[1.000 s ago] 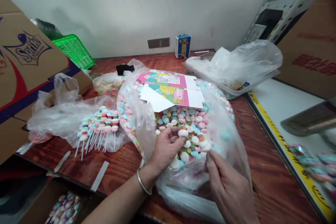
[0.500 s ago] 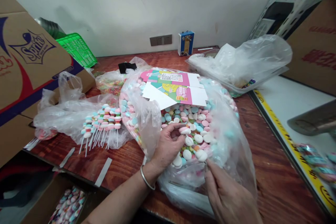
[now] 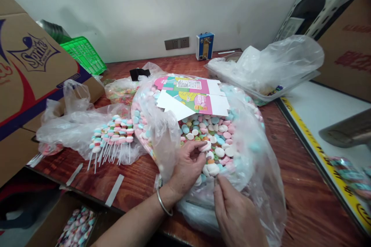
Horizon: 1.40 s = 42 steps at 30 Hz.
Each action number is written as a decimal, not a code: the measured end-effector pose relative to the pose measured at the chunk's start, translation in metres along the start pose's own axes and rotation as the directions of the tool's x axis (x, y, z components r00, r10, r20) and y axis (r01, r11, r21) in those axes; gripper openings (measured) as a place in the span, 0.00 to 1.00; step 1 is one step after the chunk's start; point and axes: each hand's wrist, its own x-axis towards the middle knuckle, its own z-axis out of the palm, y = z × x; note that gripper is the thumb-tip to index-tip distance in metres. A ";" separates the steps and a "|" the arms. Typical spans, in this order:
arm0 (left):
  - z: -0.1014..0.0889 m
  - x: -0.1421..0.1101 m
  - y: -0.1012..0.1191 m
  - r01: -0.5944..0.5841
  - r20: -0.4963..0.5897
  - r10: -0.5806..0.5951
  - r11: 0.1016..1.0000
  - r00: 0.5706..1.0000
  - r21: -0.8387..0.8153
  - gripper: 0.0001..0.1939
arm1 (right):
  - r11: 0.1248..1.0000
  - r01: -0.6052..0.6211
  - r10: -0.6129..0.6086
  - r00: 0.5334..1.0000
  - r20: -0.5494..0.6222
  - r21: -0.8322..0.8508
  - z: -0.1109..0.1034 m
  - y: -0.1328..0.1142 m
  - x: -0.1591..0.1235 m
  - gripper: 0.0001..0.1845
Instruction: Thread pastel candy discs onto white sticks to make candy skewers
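A large clear bag [image 3: 166,135] lies open on the table, full of pink, blue and white marshmallow candies [image 3: 219,152] with some small gummy rings among them. My left hand [image 3: 189,164], a metal bangle at its wrist, pinches a white marshmallow [image 3: 205,146] between thumb and fingers above the pile. Below it, my right hand [image 3: 236,208] is closed on the lower end of a candy skewer [image 3: 212,169]. White marshmallows and an orange piece show on that skewer; its stick is mostly hidden by my fingers. Finished-looking marshmallow skewers [image 3: 116,135] lie left on plastic.
A printed card box blank [image 3: 194,98] rests on the bag. A plastic tub [image 3: 278,94] with bags stands back right, a blue device [image 3: 205,46] by the wall. To the left are a Sprite carton [image 3: 37,65], a green basket [image 3: 87,56] and a low candy box [image 3: 77,225].
My right hand has moved left with the skewer, closer under my left hand. My left hand still pinches the white marshmallow and has shifted only slightly.
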 end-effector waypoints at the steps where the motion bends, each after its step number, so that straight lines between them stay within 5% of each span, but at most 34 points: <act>1: -0.002 0.000 0.001 -0.012 0.002 0.012 1.000 1.000 0.013 0.15 | 1.000 0.003 -0.003 1.000 -0.003 0.012 0.002 -0.002 0.001 0.19; 10: -0.037 -0.004 -0.005 -0.075 0.115 0.072 0.997 0.991 0.024 0.15 | 0.999 -0.033 0.034 0.998 -0.045 0.017 0.021 -0.011 0.020 0.16; 14: -0.069 0.001 -0.005 -0.085 -0.023 0.093 0.967 0.995 0.240 0.19 | 0.991 -0.092 0.089 0.996 -0.030 -0.096 0.015 0.000 0.031 0.16; 16: -0.084 0.010 -0.004 -0.126 -0.073 0.184 0.864 0.980 0.488 0.14 | 0.986 -0.058 0.056 0.998 -0.015 -0.156 0.011 0.005 0.035 0.17; 19: -0.092 0.025 -0.002 -0.175 0.031 0.228 0.644 0.973 0.745 0.09 | 0.981 -0.016 0.019 1.000 0.013 -0.194 0.010 0.008 0.037 0.18; 25: -0.075 0.041 0.000 -0.207 0.151 0.174 0.374 0.973 0.904 0.07 | 0.973 -0.006 0.013 0.999 0.029 -0.229 0.013 0.006 0.036 0.18; 35: -0.079 0.035 0.002 -0.202 0.083 0.224 0.581 0.971 0.789 0.05 | 0.924 0.039 -0.040 0.999 0.003 -0.380 0.005 0.018 0.024 0.22; 42: -0.065 0.026 0.008 -0.367 0.371 0.116 0.573 0.921 0.733 0.07 | 0.891 0.088 -0.061 0.995 0.074 -0.446 -0.009 0.021 0.014 0.25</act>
